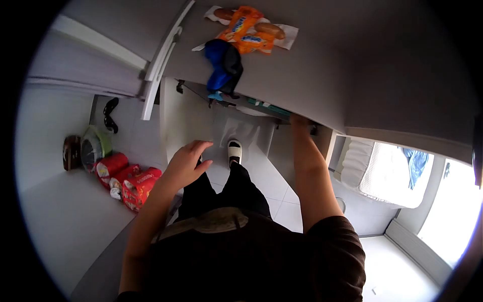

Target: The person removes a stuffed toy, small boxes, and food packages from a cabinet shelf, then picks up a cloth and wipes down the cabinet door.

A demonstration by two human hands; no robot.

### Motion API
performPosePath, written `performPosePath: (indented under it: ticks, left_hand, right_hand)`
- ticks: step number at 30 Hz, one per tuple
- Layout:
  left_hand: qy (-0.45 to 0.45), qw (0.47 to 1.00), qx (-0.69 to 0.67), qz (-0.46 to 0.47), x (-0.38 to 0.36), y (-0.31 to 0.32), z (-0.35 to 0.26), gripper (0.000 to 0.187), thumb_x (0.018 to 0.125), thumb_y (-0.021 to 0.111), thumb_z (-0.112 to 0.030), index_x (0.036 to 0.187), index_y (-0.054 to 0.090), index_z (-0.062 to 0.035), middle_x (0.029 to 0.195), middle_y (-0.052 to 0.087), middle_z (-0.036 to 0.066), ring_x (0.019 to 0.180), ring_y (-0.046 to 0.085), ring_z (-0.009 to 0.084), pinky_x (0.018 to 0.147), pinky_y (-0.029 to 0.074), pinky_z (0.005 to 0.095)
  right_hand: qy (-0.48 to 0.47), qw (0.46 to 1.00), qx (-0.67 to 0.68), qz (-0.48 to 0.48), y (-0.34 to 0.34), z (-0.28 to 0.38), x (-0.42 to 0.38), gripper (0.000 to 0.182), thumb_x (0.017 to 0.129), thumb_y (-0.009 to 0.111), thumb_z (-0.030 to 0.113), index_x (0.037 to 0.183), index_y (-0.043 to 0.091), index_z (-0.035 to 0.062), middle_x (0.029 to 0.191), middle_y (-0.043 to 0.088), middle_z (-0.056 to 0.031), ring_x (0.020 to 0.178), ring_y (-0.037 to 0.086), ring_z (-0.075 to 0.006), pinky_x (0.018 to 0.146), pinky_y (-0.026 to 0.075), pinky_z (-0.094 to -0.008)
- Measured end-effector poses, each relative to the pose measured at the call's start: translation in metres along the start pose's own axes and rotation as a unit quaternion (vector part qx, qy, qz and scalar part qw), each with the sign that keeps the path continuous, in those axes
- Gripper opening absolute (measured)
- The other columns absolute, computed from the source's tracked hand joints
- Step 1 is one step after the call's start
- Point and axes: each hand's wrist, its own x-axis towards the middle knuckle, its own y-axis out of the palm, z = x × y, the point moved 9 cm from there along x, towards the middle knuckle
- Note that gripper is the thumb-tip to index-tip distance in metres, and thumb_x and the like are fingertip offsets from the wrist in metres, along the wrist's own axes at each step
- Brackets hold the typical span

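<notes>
My left hand (188, 162) hangs over my legs, its fingers apart and nothing in it. On the right, my right arm reaches under the front edge of the grey desk top (282, 75). Only the back of my right hand (299, 121) shows there; its fingers are hidden under the edge. Just left of it, a green item (269, 107) lies in the shadowed space below the top. A blue and black item (224, 65) hangs over the desk's edge. Behind it, orange packets (251, 38) and brown pieces lie on white paper.
Red packages (133, 183) and a round green-rimmed item (95, 148) stand at the left. A white rail (163, 58) rises at the desk's left end. Bedding (377, 166) with blue cloth lies at the right. My slippered foot (234, 151) is on the tiled floor.
</notes>
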Motion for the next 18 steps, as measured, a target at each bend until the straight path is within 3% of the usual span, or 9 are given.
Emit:
performPosePath:
  ticks: [5, 9, 10, 12, 13, 14, 15, 17, 18]
  left_hand:
    - [-0.007, 0.999, -0.006, -0.05, -0.01, -0.013, 0.013, 0.04, 0.081, 0.066, -0.014, 0.118, 0.051, -0.0052, 0.113, 0.06, 0.015, 0.098, 0.059, 0.0363, 0.082, 0.049, 0.042]
    - [-0.006, 0.998, -0.017, -0.063, -0.01, -0.019, 0.013, 0.039, 0.082, 0.066, -0.013, 0.117, 0.052, -0.0049, 0.111, 0.061, 0.016, 0.099, 0.059, 0.0362, 0.082, 0.049, 0.0415]
    - [-0.012, 0.998, -0.024, -0.062, -0.008, -0.02, 0.012, 0.039, 0.082, 0.066, -0.014, 0.117, 0.052, -0.0047, 0.111, 0.061, 0.016, 0.099, 0.059, 0.0363, 0.082, 0.049, 0.0414]
    - [0.007, 0.997, -0.023, -0.073, -0.004, -0.022, 0.011, 0.039, 0.082, 0.066, -0.014, 0.117, 0.052, -0.0046, 0.111, 0.06, 0.016, 0.099, 0.059, 0.0365, 0.082, 0.049, 0.0413]
    - [0.023, 0.996, -0.021, -0.083, -0.002, -0.024, 0.009, 0.039, 0.082, 0.066, -0.014, 0.117, 0.052, -0.0046, 0.111, 0.06, 0.017, 0.099, 0.059, 0.0368, 0.082, 0.049, 0.0412]
    - [0.027, 0.996, -0.021, -0.085, 0.002, -0.026, 0.009, 0.039, 0.082, 0.066, -0.014, 0.117, 0.052, -0.0046, 0.111, 0.06, 0.017, 0.099, 0.059, 0.0368, 0.082, 0.049, 0.0412]
    - [0.031, 0.995, -0.031, -0.085, 0.006, -0.028, 0.008, 0.039, 0.082, 0.066, -0.014, 0.117, 0.052, -0.0045, 0.111, 0.06, 0.017, 0.099, 0.059, 0.0371, 0.082, 0.049, 0.0413]
    - [0.04, 0.995, -0.041, -0.085, 0.01, -0.03, 0.006, 0.039, 0.083, 0.065, -0.014, 0.118, 0.052, -0.0045, 0.111, 0.06, 0.017, 0.099, 0.059, 0.0373, 0.082, 0.049, 0.0414]
    - [0.041, 0.995, -0.042, -0.084, 0.013, -0.032, 0.007, 0.038, 0.083, 0.065, -0.014, 0.118, 0.052, -0.0045, 0.111, 0.06, 0.017, 0.099, 0.059, 0.0376, 0.082, 0.049, 0.0415]
  right_hand:
    - [-0.017, 0.988, -0.149, 0.02, 0.029, -0.012, -0.004, 0.05, 0.084, 0.055, 0.034, 0.124, 0.053, 0.0039, 0.121, 0.059, -0.0187, 0.116, 0.054, -0.0338, 0.1, 0.038, -0.0475]
    - [-0.128, 0.958, -0.251, -0.052, 0.051, -0.006, -0.018, 0.046, 0.087, 0.052, 0.036, 0.121, 0.057, 0.0055, 0.125, 0.057, -0.0162, 0.117, 0.053, -0.0311, 0.098, 0.039, -0.0452]
    - [-0.2, 0.928, -0.302, -0.091, 0.06, 0.004, -0.025, 0.044, 0.088, 0.052, 0.036, 0.12, 0.058, 0.0058, 0.125, 0.057, -0.0156, 0.116, 0.054, -0.0306, 0.094, 0.041, -0.0428]
    - [-0.344, 0.812, -0.43, -0.194, 0.086, 0.027, -0.05, 0.039, 0.09, 0.051, 0.035, 0.116, 0.058, 0.0064, 0.125, 0.057, -0.0144, 0.113, 0.056, -0.0295, 0.084, 0.047, -0.038]
    - [-0.353, 0.816, -0.417, -0.19, 0.09, 0.032, -0.061, 0.037, 0.09, 0.051, 0.034, 0.115, 0.059, 0.0068, 0.125, 0.057, -0.0138, 0.112, 0.056, -0.029, 0.08, 0.05, -0.0356]
    - [-0.318, 0.907, -0.267, -0.066, 0.062, 0.052, -0.09, 0.035, 0.089, 0.054, 0.033, 0.111, 0.06, 0.0056, 0.114, 0.062, -0.0141, 0.101, 0.061, -0.0283, 0.075, 0.051, -0.0356]
    - [-0.248, 0.963, -0.104, 0.033, 0.025, 0.076, -0.127, 0.034, 0.089, 0.056, 0.032, 0.107, 0.062, 0.0044, 0.103, 0.066, -0.0144, 0.09, 0.065, -0.0277, 0.069, 0.052, -0.0357]
    - [-0.323, 0.94, 0.07, 0.083, -0.004, 0.109, -0.17, 0.022, 0.088, 0.056, 0.019, 0.098, 0.067, 0.0026, 0.089, 0.069, -0.0138, 0.083, 0.068, -0.0256, 0.07, 0.053, -0.0376]
    - [-0.324, 0.941, 0.07, 0.076, -0.03, 0.124, -0.186, 0.022, 0.088, 0.056, 0.019, 0.098, 0.067, 0.0026, 0.089, 0.069, -0.0138, 0.083, 0.068, -0.0256, 0.07, 0.053, -0.0376]
